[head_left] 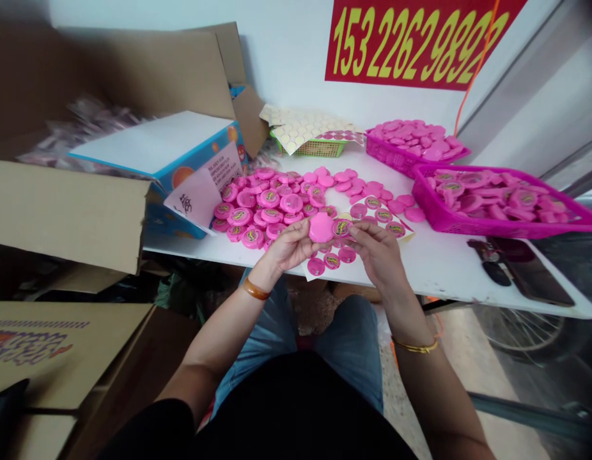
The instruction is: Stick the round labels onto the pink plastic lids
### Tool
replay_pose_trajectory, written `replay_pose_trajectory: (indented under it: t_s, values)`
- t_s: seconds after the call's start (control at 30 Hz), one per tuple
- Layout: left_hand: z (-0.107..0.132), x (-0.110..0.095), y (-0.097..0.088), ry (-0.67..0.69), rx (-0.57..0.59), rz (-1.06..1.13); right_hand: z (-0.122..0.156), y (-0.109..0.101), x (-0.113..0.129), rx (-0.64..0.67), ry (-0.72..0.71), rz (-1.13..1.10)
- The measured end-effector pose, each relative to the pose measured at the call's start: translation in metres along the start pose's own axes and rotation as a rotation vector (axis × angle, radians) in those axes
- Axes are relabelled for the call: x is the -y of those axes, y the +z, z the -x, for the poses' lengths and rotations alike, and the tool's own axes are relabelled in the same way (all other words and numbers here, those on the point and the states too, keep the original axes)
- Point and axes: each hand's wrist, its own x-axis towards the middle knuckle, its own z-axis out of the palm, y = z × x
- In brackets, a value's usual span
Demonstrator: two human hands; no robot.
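My left hand (289, 246) grips a plain pink round case (321, 228) above the near edge of the white table (440, 265). My right hand (378, 252) pinches a round pink sticker (342, 227) right beside the case. Under both hands lies a sticker sheet (334, 259) with several round pink stickers. A heap of labelled pink cases (267, 204) sits just left of my hands, and unlabelled pink cases (367, 188) lie spread behind them.
Two pink baskets (440, 220) (382, 153) of pink cases stand at the right. A green basket (319, 148) holds peeled sticker sheets. An open cardboard box (70, 211) and a blue box (181, 153) fill the left. A dark phone (530, 271) and key fob (492, 268) lie right.
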Motion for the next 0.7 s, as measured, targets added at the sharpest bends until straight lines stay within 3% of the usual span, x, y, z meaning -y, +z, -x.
replay_pose_trajectory:
  t_s: [0.27, 0.5, 0.7]
  values:
    - [-0.001, 0.002, -0.004, 0.034, 0.009, 0.031, 0.003, -0.002, 0.007, 0.011, 0.014, -0.060]
    - [0.000, 0.002, -0.001, -0.004, -0.003, 0.016, 0.001, 0.005, -0.002, 0.090, -0.090, 0.157]
    - [0.002, 0.002, 0.004, 0.008, -0.008, 0.018, -0.005, 0.010, -0.009, 0.083, -0.129, 0.203]
